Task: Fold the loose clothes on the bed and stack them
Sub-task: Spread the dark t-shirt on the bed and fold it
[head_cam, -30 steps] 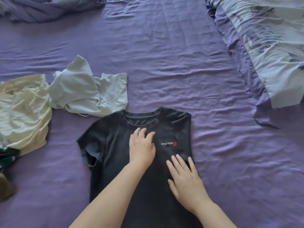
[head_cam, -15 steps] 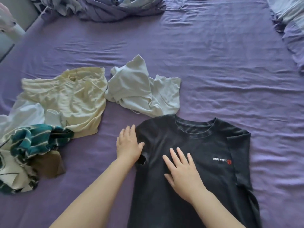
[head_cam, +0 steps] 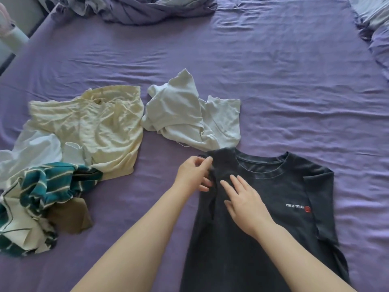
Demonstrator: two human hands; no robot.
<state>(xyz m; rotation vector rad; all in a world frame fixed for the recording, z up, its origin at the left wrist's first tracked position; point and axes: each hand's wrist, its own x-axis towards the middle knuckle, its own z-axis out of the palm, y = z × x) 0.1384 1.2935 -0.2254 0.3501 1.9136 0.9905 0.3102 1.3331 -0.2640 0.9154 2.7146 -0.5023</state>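
Note:
A dark grey T-shirt (head_cam: 273,218) with a small white and red logo lies face up on the purple bed sheet (head_cam: 273,81), its right sleeve folded in. My left hand (head_cam: 193,173) grips the shirt's left sleeve at its edge, fingers curled round the fabric. My right hand (head_cam: 242,199) lies flat on the shirt just beside it, fingers straight. Loose clothes sit to the left: a pale grey top (head_cam: 189,114), a cream garment (head_cam: 99,127), a white piece (head_cam: 31,150), a green striped garment (head_cam: 48,186) and a brown item (head_cam: 71,216).
A bunched purple blanket (head_cam: 147,9) lies at the bed's far edge. A patterned duvet (head_cam: 374,22) fills the top right corner. The bed's left edge shows at the top left, with a white object (head_cam: 10,32) beyond it.
The view has swung left. My left hand moved from the shirt's chest to its left sleeve and took hold of it, drawing it inward. My right hand slid left across the shirt.

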